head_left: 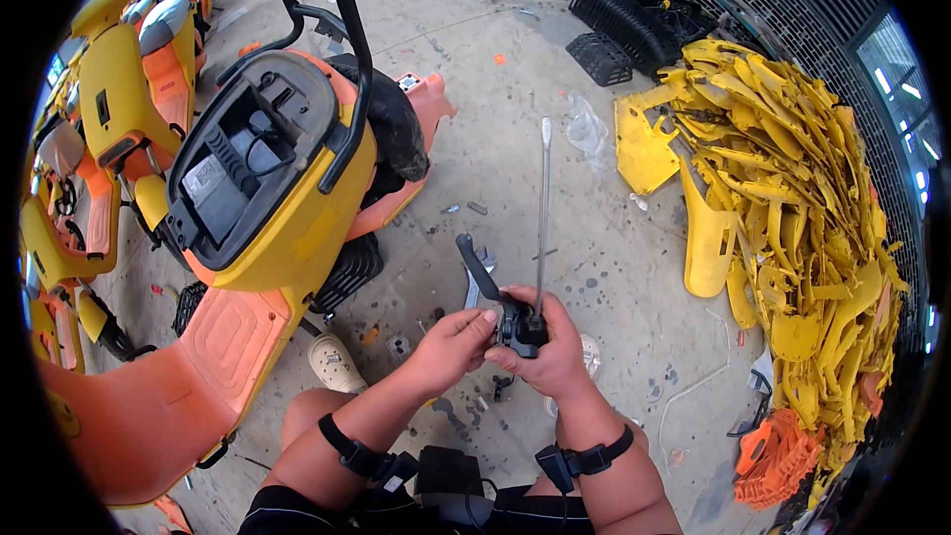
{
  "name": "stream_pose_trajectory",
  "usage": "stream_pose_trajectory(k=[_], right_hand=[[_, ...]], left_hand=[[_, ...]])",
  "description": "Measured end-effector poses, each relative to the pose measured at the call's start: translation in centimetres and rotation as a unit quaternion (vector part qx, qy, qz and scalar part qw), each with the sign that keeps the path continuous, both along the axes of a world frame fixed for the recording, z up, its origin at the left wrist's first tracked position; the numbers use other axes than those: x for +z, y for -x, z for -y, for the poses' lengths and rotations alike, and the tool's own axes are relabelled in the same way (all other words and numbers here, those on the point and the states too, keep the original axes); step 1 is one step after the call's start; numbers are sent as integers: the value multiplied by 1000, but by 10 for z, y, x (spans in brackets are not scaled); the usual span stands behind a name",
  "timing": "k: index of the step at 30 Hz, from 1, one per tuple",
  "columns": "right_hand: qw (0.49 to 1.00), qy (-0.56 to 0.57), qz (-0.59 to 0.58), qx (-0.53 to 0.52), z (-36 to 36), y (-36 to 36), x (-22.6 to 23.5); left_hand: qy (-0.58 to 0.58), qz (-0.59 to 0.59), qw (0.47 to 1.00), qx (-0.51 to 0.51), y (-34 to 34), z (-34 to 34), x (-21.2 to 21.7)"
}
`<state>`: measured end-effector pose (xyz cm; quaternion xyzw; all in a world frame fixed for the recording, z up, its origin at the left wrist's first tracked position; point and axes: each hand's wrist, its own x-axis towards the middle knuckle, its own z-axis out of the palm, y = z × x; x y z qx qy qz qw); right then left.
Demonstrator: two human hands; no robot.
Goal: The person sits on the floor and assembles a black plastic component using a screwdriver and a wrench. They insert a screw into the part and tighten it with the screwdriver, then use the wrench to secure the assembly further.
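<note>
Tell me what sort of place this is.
Probably a scooter repair or dismantling workshop: a yellow-and-orange scooter stands close by, more scooters crowd the left side, and a large heap of yellow body panels lies on the right.

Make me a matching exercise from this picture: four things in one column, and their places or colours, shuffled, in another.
1. Black lever part
2. Adjustable wrench
3. Yellow panels
4. Nearest scooter

A. Silver-coloured, lying on the floor
B. Yellow and orange, standing at the left
C. Held by left hand and right hand
D. Heaped at the right

Pairs: 1-C, 2-A, 3-D, 4-B
</note>
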<state>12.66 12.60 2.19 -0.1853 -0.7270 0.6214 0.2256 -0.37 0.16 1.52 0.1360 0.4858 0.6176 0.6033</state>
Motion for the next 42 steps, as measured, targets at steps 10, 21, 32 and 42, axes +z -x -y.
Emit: stream_pose_trajectory(k=[10, 21, 32, 42], right_hand=[[972, 197, -100, -76, -14, -11, 17], [947, 298, -93, -79, -1, -3, 18], [944, 293, -34, -149, -30, -27, 29], [911, 307, 33, -274, -76, -81, 38]], left_hand=[[-21, 100, 994, 32, 8, 4, 2], [-55, 146, 987, 41, 2, 7, 2], [79, -142, 982, 99, 15, -10, -42], [298, -239, 924, -11, -24, -2, -242]])
